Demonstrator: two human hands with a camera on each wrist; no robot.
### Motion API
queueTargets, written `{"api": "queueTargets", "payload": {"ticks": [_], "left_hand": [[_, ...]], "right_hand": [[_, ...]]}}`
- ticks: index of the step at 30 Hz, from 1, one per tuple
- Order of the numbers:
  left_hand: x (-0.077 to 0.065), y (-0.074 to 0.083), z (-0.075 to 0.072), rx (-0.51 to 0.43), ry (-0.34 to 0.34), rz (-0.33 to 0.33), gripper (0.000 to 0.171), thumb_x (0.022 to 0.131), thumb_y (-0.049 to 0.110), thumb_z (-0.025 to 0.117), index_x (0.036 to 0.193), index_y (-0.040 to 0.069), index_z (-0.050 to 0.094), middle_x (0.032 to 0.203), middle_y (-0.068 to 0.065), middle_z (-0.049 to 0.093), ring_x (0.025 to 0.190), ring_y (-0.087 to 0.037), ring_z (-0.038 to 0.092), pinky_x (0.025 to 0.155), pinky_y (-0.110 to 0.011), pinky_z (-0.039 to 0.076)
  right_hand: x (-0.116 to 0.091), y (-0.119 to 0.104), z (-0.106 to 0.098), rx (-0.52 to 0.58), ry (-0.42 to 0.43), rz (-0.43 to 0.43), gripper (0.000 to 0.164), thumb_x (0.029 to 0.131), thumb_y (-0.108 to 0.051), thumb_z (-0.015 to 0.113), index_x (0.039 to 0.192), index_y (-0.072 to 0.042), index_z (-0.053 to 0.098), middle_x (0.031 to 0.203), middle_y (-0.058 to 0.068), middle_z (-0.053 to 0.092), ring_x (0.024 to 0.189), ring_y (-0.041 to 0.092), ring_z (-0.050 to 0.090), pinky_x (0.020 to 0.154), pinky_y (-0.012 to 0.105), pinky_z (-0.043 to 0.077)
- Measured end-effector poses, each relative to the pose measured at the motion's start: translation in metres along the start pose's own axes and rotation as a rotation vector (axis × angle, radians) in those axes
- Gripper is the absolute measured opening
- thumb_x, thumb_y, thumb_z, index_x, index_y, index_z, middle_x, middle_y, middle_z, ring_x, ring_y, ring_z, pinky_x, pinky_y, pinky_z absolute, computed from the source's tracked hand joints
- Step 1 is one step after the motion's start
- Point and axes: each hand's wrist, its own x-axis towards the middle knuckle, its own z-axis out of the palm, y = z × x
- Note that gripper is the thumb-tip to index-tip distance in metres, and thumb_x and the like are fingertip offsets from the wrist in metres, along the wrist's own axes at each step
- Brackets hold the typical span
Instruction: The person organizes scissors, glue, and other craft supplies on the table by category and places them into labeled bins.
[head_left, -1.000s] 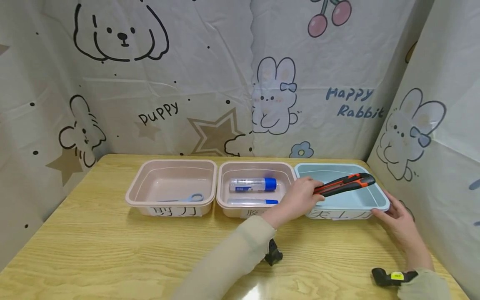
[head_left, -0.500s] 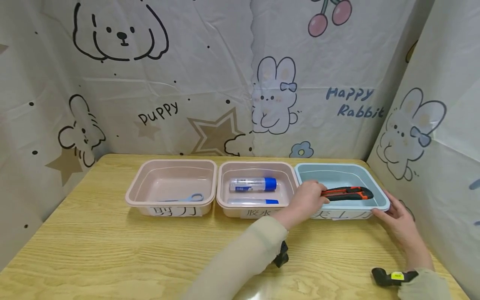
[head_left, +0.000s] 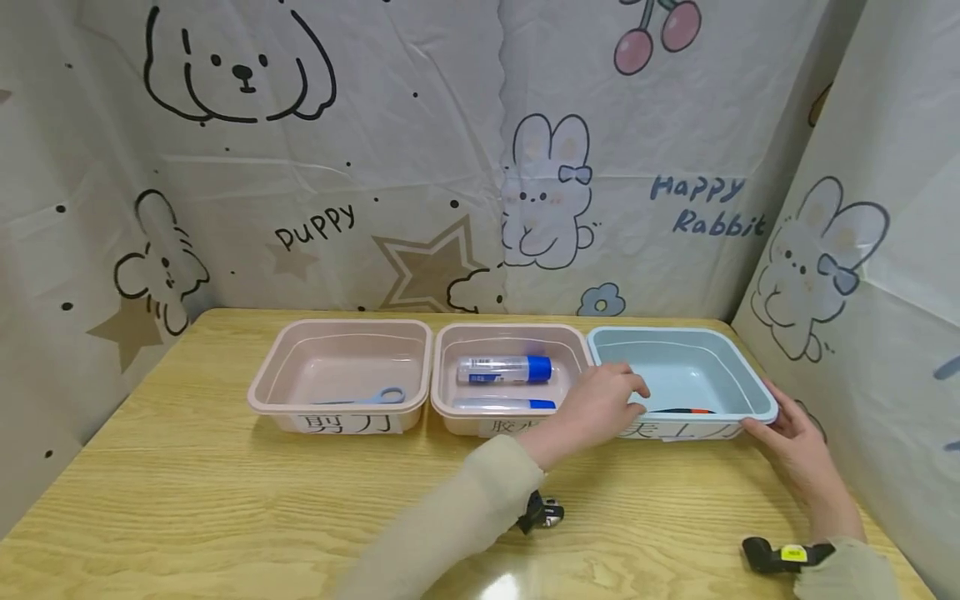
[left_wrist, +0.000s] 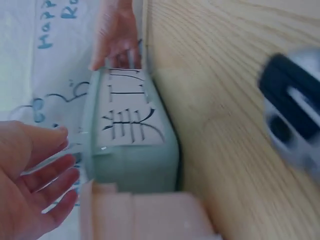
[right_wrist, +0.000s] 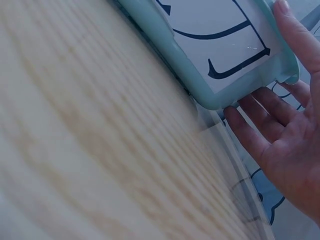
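My left hand [head_left: 596, 408] hovers over the left front corner of the light blue bin [head_left: 690, 367], fingers loosely bent and holding nothing. In the left wrist view its fingers [left_wrist: 55, 172] are spread apart from the bin. Inside, along the front wall, lies a black and orange utility knife [head_left: 684, 411], mostly hidden by that wall. At the bin's right front corner, my right hand [head_left: 802, 446] grips the bin, thumb at the front rim and fingers round the side. The right wrist view shows its fingertips [right_wrist: 240, 125] against the bin's end wall.
Left of the blue bin stands a pink bin [head_left: 442, 375] with a glue bottle [head_left: 502, 369] and a blue-capped tube [head_left: 506, 404]. Farther left, another pink bin [head_left: 258, 392] holds blue scissors [head_left: 390, 395]. Paper labels face forward; a printed cloth [head_left: 420, 167] hangs behind the table.
My left hand lowered the utility knife into the blue bin, let go of it and drew back slightly to the left. The right hand has stayed at the bin's corner.
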Motion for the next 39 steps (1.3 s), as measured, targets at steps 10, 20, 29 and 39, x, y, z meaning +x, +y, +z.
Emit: {"api": "queueTargets", "payload": {"ticks": [10,20,29,39], "left_hand": [[-0.052,-0.031,-0.037,0.0,-0.094,0.157,0.016,0.084,0.028,0.065,0.097,0.021,0.07,0.094,0.01,0.064,0.079,-0.001,0.056,0.067,-0.012,0.043],[-0.111,-0.052,-0.041,0.096,-0.248,0.247,0.026,0.079,0.036,0.068,0.1,0.02,0.067,0.095,0.008,0.063,0.083,-0.005,0.058,0.071,-0.017,0.048],[-0.153,-0.072,-0.028,0.06,-0.385,0.237,0.031,0.071,0.036,0.073,0.096,0.019,0.064,0.079,0.012,0.052,0.065,0.001,0.044,0.058,-0.012,0.038],[-0.169,-0.081,-0.028,0.025,-0.359,0.197,0.023,0.076,0.026,0.071,0.095,0.016,0.065,0.08,0.01,0.051,0.068,0.0,0.044,0.06,-0.013,0.041]], "right_hand": [[0.0,0.004,0.0,0.036,-0.006,-0.008,0.071,0.085,-0.001,0.059,0.145,-0.017,0.023,0.123,-0.021,0.046,0.097,-0.011,0.048,0.076,0.003,0.041],[0.0,0.006,-0.004,0.013,-0.004,0.002,0.071,0.086,-0.002,0.059,0.145,-0.018,0.023,0.124,-0.021,0.045,0.096,-0.013,0.047,0.076,0.002,0.041],[0.0,0.007,-0.002,-0.004,-0.02,0.022,0.072,0.086,-0.004,0.059,0.145,-0.019,0.022,0.134,-0.018,0.039,0.097,-0.013,0.047,0.077,0.002,0.04],[0.003,0.009,-0.005,-0.005,-0.013,0.008,0.071,0.086,-0.004,0.059,0.145,-0.021,0.024,0.132,-0.018,0.04,0.097,-0.013,0.046,0.076,0.002,0.041]]}}
